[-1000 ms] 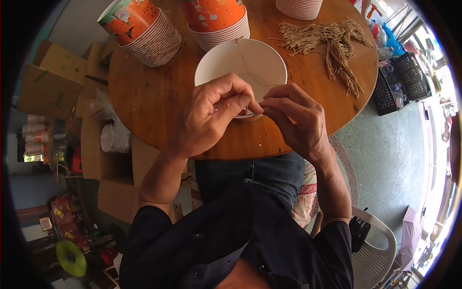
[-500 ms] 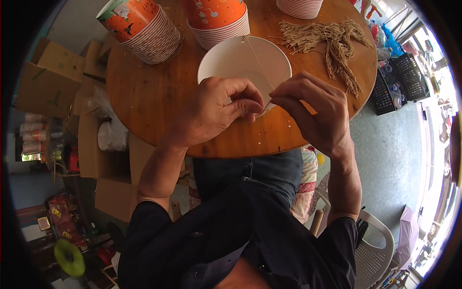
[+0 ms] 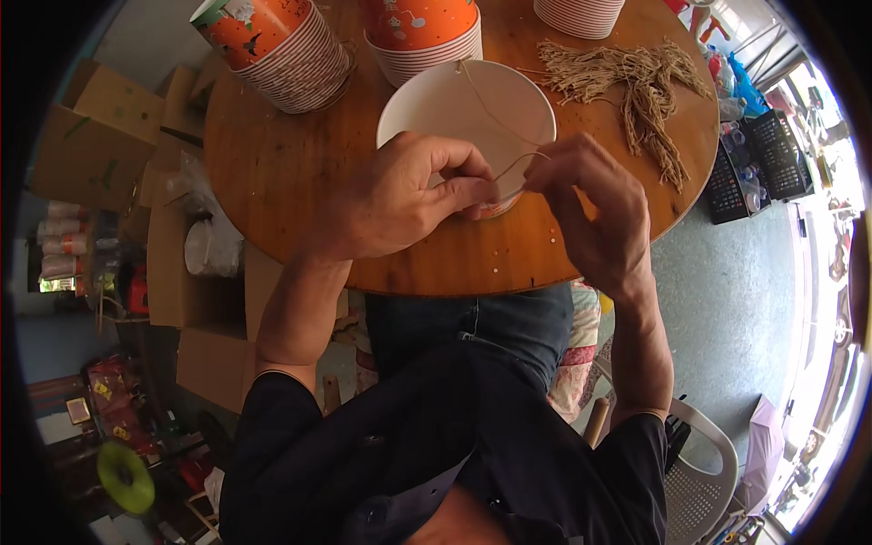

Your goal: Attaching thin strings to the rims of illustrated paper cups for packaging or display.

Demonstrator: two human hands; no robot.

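Note:
A white paper bucket [image 3: 427,104] stands at the table's near edge, open side up. A thin tan string [image 3: 479,95] runs from its far rim across the opening toward my hands. My left hand [image 3: 413,195] is closed in a pinch over the near rim, with the string between thumb and finger; whether it also grips the rim is hidden. Just right of it, my right hand [image 3: 595,204] pinches the string too. A short loop of string arches between the two hands.
Behind the bucket stand stacked orange paper buckets [image 3: 422,27], a tilted stack [image 3: 295,68] to their left, and another stack [image 3: 581,14] at the back right. A bundle of tan strings [image 3: 627,73] lies on the round wooden table [image 3: 282,191]. Cardboard boxes [image 3: 100,136] sit on the left.
My right hand has shifted slightly away from my left, and a string loop now shows between them. The string across the bucket hangs slacker and more curved.

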